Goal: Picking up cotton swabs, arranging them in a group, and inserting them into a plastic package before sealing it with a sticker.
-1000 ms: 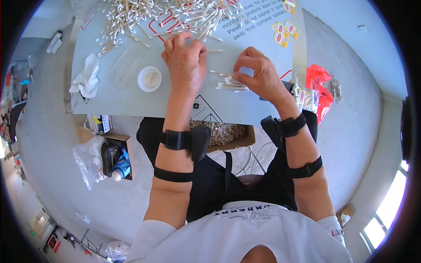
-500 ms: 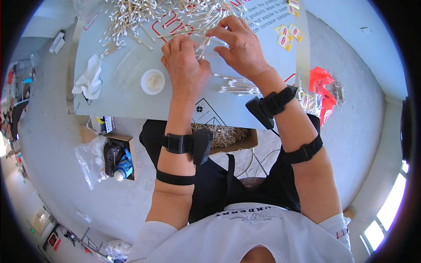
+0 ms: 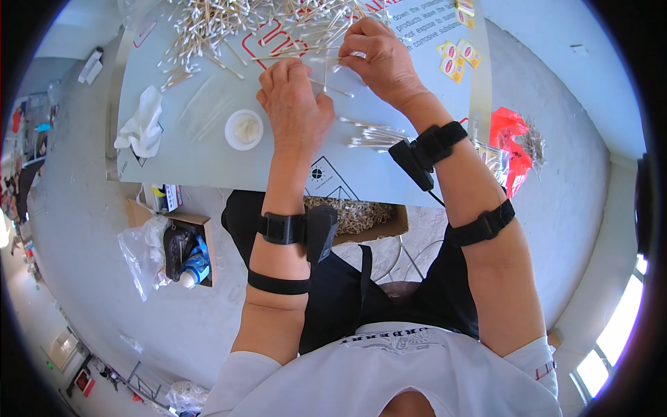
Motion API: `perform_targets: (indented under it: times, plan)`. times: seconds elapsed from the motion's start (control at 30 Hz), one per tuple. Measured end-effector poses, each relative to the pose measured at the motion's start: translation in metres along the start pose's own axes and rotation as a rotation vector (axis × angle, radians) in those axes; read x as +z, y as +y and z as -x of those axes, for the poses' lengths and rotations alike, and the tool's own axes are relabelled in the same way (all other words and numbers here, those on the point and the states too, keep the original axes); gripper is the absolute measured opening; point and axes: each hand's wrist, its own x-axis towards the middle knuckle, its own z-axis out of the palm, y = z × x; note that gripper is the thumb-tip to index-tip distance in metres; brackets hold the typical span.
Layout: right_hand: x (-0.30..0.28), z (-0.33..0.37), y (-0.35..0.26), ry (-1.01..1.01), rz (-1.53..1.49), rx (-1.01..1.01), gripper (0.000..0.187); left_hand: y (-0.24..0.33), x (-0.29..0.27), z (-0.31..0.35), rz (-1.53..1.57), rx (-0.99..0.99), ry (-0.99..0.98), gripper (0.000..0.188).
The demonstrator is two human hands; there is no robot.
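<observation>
A large heap of cotton swabs (image 3: 208, 28) lies at the far side of the table (image 3: 229, 163). My right hand (image 3: 381, 62) is closed in a pinch near the heap, with white swab tips showing at its fingertips. My left hand (image 3: 295, 104) rests palm down to its left, fingers curled; what they hold, if anything, is hidden. A single cotton swab (image 3: 335, 88) pokes out past the left fingers toward the right. Nearer me, a small bundle of cotton swabs (image 3: 375, 135) lies beside my right wrist. A small round white dish (image 3: 244, 130) with pale contents sits left of my left hand.
A crumpled white tissue (image 3: 142, 124) and clear plastic strips (image 3: 203, 111) lie at the left. Small yellow labels (image 3: 453, 61) are on the right. Under the near edge stands a carton of swabs (image 3: 361, 215). A red bag (image 3: 508, 128) hangs beyond the right edge.
My right hand has moved slightly right and away from my left hand, its fingers now drawn into a pinch. A swab beside the left hand now lies pointing right. The left hand has barely moved.
</observation>
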Motion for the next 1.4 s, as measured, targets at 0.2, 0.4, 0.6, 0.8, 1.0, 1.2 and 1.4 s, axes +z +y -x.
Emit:
perform_targets:
  times: [0.2,0.4,0.6,0.8,1.0,1.2,1.4]
  plan:
    - [-0.009,0.009,0.016,0.024,-0.280,0.240,0.006,0.001,0.000,0.001,0.010,0.053,-0.001,0.031]
    - [-0.018,0.018,0.020,0.041,-0.598,0.499,0.011,0.003,0.006,0.001,0.027,0.114,0.013,0.022]
    - [-0.033,0.032,0.012,-0.043,-0.662,0.666,0.012,0.004,0.009,0.000,0.014,0.114,0.031,0.020]
    - [-0.043,0.071,0.000,-0.151,-0.368,0.367,0.009,0.001,0.015,-0.004,0.117,0.201,0.203,0.020]
    - [-0.047,0.092,-0.011,-0.064,-0.212,0.317,0.014,0.008,0.009,0.002,0.285,0.372,0.100,0.029]
    - [-0.061,0.110,-0.022,0.031,-0.296,0.504,0.021,0.013,0.004,0.021,0.320,0.254,-0.039,0.027]
    - [-0.059,0.127,-0.019,0.192,-0.301,0.496,0.021,0.019,0.001,0.036,0.283,0.334,-0.081,0.042]
